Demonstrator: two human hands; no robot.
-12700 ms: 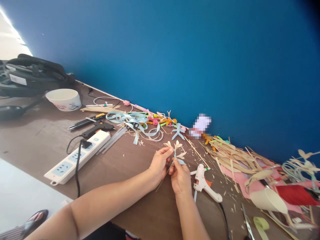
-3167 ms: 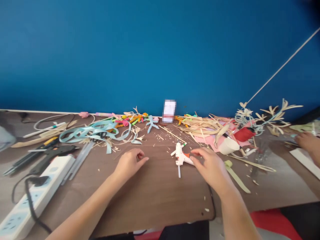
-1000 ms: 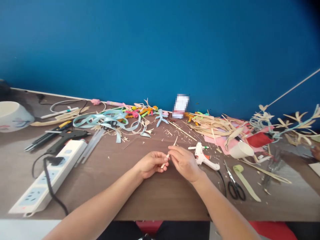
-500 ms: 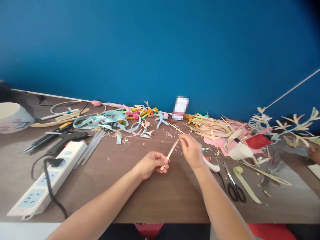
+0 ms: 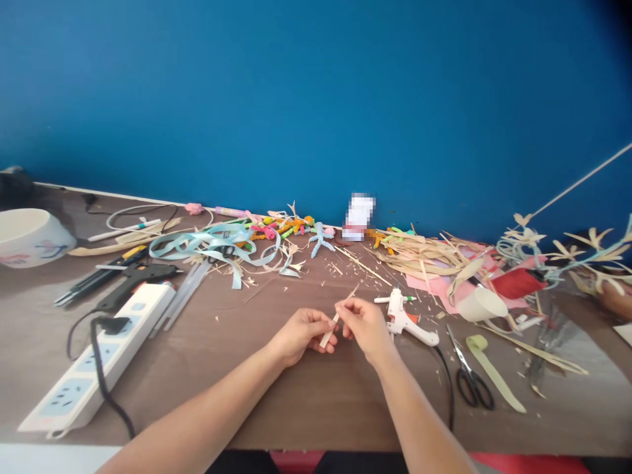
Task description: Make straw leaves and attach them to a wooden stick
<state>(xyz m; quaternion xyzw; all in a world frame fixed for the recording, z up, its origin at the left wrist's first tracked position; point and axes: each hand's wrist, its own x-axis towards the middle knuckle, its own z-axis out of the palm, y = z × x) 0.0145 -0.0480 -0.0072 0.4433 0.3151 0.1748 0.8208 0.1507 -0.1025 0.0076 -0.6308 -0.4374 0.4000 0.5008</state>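
A thin pale strip point(image 5: 326, 338) runs slantwise between my two hands, its narrow tip pointing up and away past the fingers. My left hand point(image 5: 310, 337) pinches the strip near its lower, wider end. Close beside it, my right hand point(image 5: 359, 322) has thumb and fingers pressed together on the middle of the strip. Just right of my right hand lies a white glue gun point(image 5: 405, 320) with its cord trailing toward the table's front edge. Black-handled scissors point(image 5: 469, 380) and a rolled-ended green strip point(image 5: 495, 375) lie farther right.
At left are a white power strip point(image 5: 101, 355), a black glue gun point(image 5: 133, 280) and a white bowl point(image 5: 34, 238). Blue ribbon point(image 5: 212, 242) and a pile of pale strips point(image 5: 424, 255) lie toward the blue wall. Another person's hand point(image 5: 615, 299) shows at far right.
My right hand has moved down and left along the strip, closer to my left hand. More of the white glue gun is now uncovered. The whole view has shifted slightly.
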